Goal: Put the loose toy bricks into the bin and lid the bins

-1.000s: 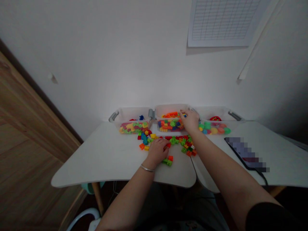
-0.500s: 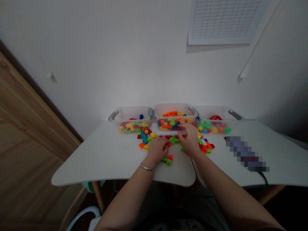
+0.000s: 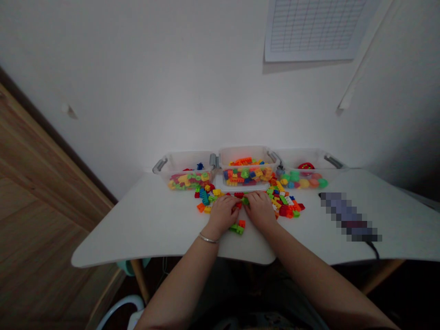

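Observation:
My left hand (image 3: 223, 212) is closed over the pile, with a small red building block (image 3: 239, 206) at its thumb and fingertips. Close beside it, my right hand (image 3: 260, 210) curls its fingers onto a green building block (image 3: 245, 200); how firmly they grip is partly hidden. Just below the left fingers lies a green piece (image 3: 236, 228) with an orange block (image 3: 242, 223) at its end. Loose blocks spread on both sides, among them a teal one (image 3: 204, 196) on the left and red ones (image 3: 283, 210) on the right.
Along the wall stand three clear bins: left (image 3: 185, 161), middle (image 3: 247, 158) holding more blocks, and right (image 3: 319, 161) with round coloured pieces. A pixelated dark object (image 3: 349, 216) with a cable lies at right on the white table (image 3: 144, 220). A seam runs between two tabletops.
My right hand has drawn back from the front of the middle bin, down and left to the green block by my left hand. The left hand stays in place. The view shifts slightly.

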Demonstrator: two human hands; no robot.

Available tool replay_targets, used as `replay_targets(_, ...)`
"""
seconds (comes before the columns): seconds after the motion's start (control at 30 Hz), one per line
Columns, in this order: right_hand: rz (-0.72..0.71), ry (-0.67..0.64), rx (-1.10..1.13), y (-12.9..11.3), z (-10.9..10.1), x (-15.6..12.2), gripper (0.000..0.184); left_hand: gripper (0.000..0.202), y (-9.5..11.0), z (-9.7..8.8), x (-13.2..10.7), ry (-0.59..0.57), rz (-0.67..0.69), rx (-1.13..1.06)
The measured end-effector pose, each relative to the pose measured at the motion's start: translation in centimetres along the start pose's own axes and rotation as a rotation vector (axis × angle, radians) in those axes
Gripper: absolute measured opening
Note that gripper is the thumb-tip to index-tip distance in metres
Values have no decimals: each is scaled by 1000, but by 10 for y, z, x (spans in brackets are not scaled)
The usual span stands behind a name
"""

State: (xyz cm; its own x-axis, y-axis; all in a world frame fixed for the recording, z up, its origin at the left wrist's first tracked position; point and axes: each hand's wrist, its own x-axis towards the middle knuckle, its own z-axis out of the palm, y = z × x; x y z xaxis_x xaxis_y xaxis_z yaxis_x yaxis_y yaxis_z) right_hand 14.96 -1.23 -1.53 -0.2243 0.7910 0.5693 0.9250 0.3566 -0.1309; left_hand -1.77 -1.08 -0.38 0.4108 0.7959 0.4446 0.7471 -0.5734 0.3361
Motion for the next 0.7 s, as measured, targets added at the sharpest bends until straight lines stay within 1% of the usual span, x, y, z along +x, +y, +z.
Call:
replay_targets(0.1, 13, 52, -14, -2, -4, -2, 20, 27, 0, 0, 0, 3, -22, 4)
replay_targets(0.2, 9, 112, 22, -3, -7, -4, 16, 28, 0, 1, 0, 8, -40, -1)
replay_targets(0.33, -37, 201, 105, -1, -6, -5, 15, 34, -1, 1, 0, 35, -57, -26)
replay_targets(0.47, -139, 252, 243, 1, -3, -4, 13, 35, 0, 1, -1, 51, 41, -93)
replay_targets(0.53, -179, 264, 284, 1, -2, -3, 14, 32, 1, 0, -1, 84, 75, -113)
replay_targets(0.6, -212, 268, 302, 0, -3, -3, 14, 28, 1, -1, -1, 126, 73, -127)
replay_targets(0.7, -221, 260, 313, 0, -5, -2, 15, 25, 0, -3, 0, 191, 63, -165)
